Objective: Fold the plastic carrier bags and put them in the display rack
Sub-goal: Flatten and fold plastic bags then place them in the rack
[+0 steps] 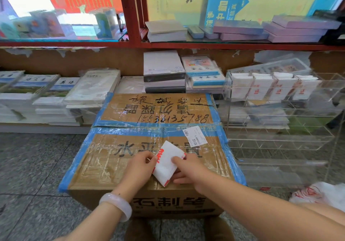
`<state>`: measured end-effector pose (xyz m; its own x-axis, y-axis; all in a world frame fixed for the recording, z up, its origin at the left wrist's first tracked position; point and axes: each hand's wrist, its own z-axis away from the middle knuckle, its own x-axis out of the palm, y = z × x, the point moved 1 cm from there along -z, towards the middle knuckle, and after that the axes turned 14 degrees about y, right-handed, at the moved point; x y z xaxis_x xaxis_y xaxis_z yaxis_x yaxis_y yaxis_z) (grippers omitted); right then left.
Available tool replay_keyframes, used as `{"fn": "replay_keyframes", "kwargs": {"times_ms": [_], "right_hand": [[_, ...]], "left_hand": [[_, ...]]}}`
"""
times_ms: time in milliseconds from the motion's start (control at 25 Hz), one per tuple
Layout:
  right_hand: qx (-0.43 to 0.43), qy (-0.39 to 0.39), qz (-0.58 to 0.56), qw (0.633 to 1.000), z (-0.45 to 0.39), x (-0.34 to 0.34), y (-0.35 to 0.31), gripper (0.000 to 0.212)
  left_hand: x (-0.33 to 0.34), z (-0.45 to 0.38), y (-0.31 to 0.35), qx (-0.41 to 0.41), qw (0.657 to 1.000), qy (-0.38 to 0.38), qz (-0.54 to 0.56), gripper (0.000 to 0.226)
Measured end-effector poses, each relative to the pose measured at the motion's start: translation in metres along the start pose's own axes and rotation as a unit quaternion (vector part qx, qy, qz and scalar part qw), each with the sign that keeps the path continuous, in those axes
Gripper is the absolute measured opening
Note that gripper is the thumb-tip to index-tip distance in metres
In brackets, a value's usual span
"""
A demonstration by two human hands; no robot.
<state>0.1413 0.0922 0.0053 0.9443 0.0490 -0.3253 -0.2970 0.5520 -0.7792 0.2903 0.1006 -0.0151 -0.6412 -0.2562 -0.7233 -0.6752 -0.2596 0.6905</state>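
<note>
Head view looks down on a taped cardboard box (149, 147) standing on the speckled tile floor (33, 166), and both hands work on its lid near the six o'clock edge. A folded white plastic carrier bag (167, 163) with red print lies tilted on the lid between them. At nine o'clock of the bag, the left hand (139, 166), with a pale bangle (116, 206) on its wrist, pinches the bag's printed edge between thumb and curled fingers. At three o'clock, the right hand (187, 168) holds the opposite edge, thumb on top and fingers seemingly tucked beneath, though the bag hides part of them. A clear acrylic display rack (280, 110) stands at two o'clock, just beside the box; its top row holds folded bags (272, 89) upright in compartments. Loose unfolded bags (321, 194) lie on the floor at four o'clock. Stacked exercise books (61, 98) fill the low shelf at eleven o'clock.
</note>
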Motion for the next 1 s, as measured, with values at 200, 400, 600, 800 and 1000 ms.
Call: {"fn": "replay_keyframes", "kwargs": {"times_ms": [200, 400, 600, 800, 1000], "right_hand": [[-0.45, 0.154, 0.255, 0.842, -0.014, -0.027, -0.012, 0.042], [-0.564, -0.069, 0.467, 0.678, -0.023, 0.004, 0.004, 0.078], [-0.543, -0.105, 0.481, 0.68, -0.044, 0.009, 0.012, 0.083], [-0.525, -0.114, 0.498, 0.68, -0.043, 0.011, 0.013, 0.057], [-0.511, -0.107, 0.505, 0.687, -0.046, 0.01, 0.011, 0.051]], "left_hand": [[0.001, 0.001, 0.003, 0.055, 0.996, -0.008, -0.071, 0.018], [0.001, 0.003, 0.002, 0.071, 0.995, 0.009, -0.066, 0.019], [0.005, 0.012, 0.005, 0.116, 0.985, 0.063, -0.107, 0.019], [0.027, 0.039, -0.029, 0.381, 0.892, 0.049, -0.237, 0.057], [0.021, 0.056, -0.054, 0.388, 0.876, -0.001, -0.287, 0.093]]}}
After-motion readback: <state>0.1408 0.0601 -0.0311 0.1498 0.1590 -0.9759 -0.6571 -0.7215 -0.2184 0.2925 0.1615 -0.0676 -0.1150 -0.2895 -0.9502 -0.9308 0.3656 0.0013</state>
